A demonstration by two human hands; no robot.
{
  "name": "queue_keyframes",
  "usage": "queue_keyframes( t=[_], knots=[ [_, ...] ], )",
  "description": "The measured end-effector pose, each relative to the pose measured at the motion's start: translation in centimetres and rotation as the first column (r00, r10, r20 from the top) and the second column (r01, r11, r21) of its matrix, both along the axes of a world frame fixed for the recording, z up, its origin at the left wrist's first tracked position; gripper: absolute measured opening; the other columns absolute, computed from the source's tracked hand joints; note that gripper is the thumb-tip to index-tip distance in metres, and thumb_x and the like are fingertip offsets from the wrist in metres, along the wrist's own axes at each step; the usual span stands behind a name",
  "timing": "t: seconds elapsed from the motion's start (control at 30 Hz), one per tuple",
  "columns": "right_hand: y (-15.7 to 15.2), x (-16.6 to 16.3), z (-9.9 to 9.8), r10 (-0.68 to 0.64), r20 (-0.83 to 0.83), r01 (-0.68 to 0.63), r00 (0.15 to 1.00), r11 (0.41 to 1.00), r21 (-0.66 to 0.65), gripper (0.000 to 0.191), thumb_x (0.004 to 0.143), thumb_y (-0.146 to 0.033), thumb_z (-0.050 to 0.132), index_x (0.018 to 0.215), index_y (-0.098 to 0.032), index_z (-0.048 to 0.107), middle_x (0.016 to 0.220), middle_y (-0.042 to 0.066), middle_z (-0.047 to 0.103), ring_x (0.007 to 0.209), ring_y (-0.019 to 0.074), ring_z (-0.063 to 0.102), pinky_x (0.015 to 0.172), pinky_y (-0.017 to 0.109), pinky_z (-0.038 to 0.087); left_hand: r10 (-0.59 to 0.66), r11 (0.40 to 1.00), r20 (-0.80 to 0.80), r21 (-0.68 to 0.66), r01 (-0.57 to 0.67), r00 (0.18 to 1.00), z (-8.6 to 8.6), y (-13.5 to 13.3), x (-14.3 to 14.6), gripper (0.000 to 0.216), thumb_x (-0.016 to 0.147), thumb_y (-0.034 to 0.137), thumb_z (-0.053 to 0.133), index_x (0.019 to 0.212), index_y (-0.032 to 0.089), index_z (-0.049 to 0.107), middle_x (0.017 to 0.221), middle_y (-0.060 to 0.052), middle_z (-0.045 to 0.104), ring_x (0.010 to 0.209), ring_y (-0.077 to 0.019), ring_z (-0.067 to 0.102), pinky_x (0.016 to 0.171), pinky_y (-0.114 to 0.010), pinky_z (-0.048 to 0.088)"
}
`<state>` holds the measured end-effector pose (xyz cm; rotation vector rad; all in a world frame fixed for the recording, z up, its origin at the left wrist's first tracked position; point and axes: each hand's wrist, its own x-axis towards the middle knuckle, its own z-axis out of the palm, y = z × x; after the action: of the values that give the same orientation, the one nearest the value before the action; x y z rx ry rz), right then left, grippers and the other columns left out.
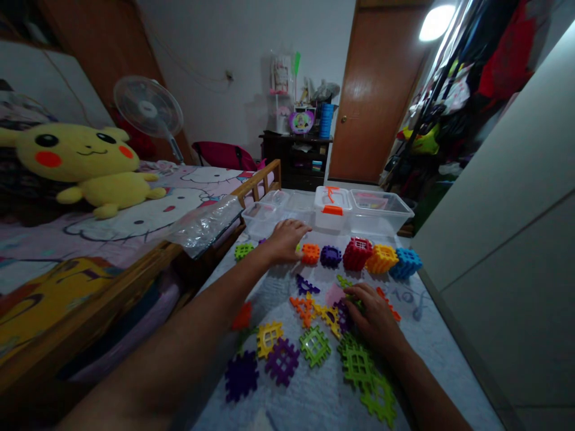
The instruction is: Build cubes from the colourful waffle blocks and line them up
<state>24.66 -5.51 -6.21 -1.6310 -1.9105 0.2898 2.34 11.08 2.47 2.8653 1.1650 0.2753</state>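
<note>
My left hand (287, 238) reaches forward and rests over a small block at the left end of a row of assembled plastic cubes: orange (310, 254), purple (330, 256), red (357, 253), orange-yellow (381, 258) and blue (405, 263). Its fingers curl down, and what they cover is mostly hidden. My right hand (374, 314) lies closer, fingers bent onto a pile of flat interlocking waffle tiles (314, 345) in green, yellow, purple and orange. A green cube (243, 251) sits left of my left hand.
A clear plastic box with an orange latch (332, 211) and open clear bins (381, 215) stand behind the cubes. A bed with a wooden rail (251, 188) and a yellow plush toy (85, 164) is at left. A grey wall panel (503, 239) runs along the right.
</note>
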Motion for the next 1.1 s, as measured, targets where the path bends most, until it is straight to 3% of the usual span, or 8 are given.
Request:
queue_keyframes(
  t=[0.1,0.17,0.3,0.4,0.53,0.67,0.93,1.1],
  knots=[
    [0.0,0.0,-0.1,0.003,0.013,-0.003,1.0,1.0,-0.001,0.021,0.089,-0.025,0.049,0.1,-0.018,0.066,0.099,0.009,0.065,0.092,0.0221,0.061,0.083,0.038,0.051,0.013,1.0,0.089,-0.021,-0.011,0.996,1.3,-2.8,-4.6,0.048,0.079,0.022,0.059,0.126,0.021,0.05,0.131,-0.008,0.054,0.124,-0.0248,0.044,0.107,-0.04,0.032],
    [0.1,0.0,-0.1,0.009,0.018,-0.009,1.0,1.0,0.008,0.022,0.089,-0.026,0.049,0.1,-0.019,0.066,0.099,0.009,0.065,0.092,0.0222,0.061,0.082,0.038,0.051,0.024,0.99,0.07,-0.138,-0.014,0.997,1.4,-4.8,-8.0,0.037,0.082,0.019,0.052,0.119,0.021,0.054,0.124,-0.006,0.058,0.118,-0.0217,0.05,0.104,-0.037,0.036],
    [0.2,0.2,-0.4,0.028,0.027,-0.028,0.999,1.0,0.003,0.024,0.089,-0.03,0.049,0.1,-0.019,0.067,0.097,0.009,0.065,0.088,0.0217,0.063,0.079,0.036,0.052,0.076,0.918,-0.03,-0.387,-0.082,0.997,-0.4,-8.2,-13.5,0.039,0.078,0.023,0.057,0.116,0.02,0.057,0.121,-0.006,0.059,0.115,-0.0219,0.053,0.1,-0.032,0.04],
    [0.3,0.3,-0.5,0.035,0.036,-0.036,0.999,0.999,0.013,0.024,0.088,-0.031,0.049,0.1,-0.019,0.067,0.097,0.008,0.066,0.087,0.0215,0.063,0.078,0.035,0.052,0.104,0.875,-0.073,-0.467,-0.126,0.992,-2.5,-9.8,-15.3,0.052,0.07,0.027,0.064,0.12,0.02,0.055,0.12,-0.007,0.056,0.113,-0.0236,0.052,0.098,-0.032,0.042],
    [0.3,0.5,-0.7,0.031,0.046,-0.032,0.998,0.999,0.018,0.025,0.089,-0.032,0.049,0.099,-0.019,0.067,0.099,0.008,0.066,0.087,0.0213,0.064,0.079,0.036,0.052,0.122,0.888,-0.063,-0.439,-0.137,0.991,-4.5,-10.5,-15.4,0.052,0.067,0.031,0.067,0.117,0.02,0.057,0.112,-0.007,0.055,0.106,-0.0238,0.053,0.093,-0.031,0.042],
    [0.3,0.6,-0.7,0.034,0.059,-0.033,0.998,0.999,-0.009,0.025,0.089,-0.033,0.048,0.099,-0.019,0.067,0.1,0.009,0.065,0.087,0.0214,0.063,0.079,0.037,0.052,0.108,0.901,-0.035,-0.419,-0.113,0.993,-5.0,-10.4,-15.1,0.041,0.069,0.032,0.064,0.108,0.021,0.061,0.102,-0.005,0.056,0.097,-0.0217,0.055,0.085,-0.029,0.044],
    [0.3,0.3,-0.5,0.051,0.046,-0.05,0.998,0.999,-0.02,0.023,0.089,-0.029,0.049,0.1,-0.019,0.066,0.097,0.008,0.064,0.086,0.0211,0.062,0.078,0.036,0.052,0.144,0.942,0.085,-0.316,-0.11,0.986,-3.6,-9.1,-14.3,0.044,0.069,0.033,0.065,0.111,0.02,0.058,0.109,-0.006,0.057,0.106,-0.0228,0.054,0.094,-0.032,0.043],
    [0.1,0.1,-0.2,0.04,0.023,-0.04,0.999,0.999,-0.018,0.022,0.088,-0.028,0.05,0.099,-0.019,0.067,0.095,0.008,0.065,0.087,0.0213,0.062,0.079,0.036,0.052,0.066,0.981,0.195,-0.194,-0.028,0.979,-1.9,-7.7,-11.0,0.045,0.07,0.027,0.066,0.113,0.018,0.057,0.113,-0.007,0.056,0.108,-0.0227,0.053,0.098,-0.033,0.042]
  ],
)
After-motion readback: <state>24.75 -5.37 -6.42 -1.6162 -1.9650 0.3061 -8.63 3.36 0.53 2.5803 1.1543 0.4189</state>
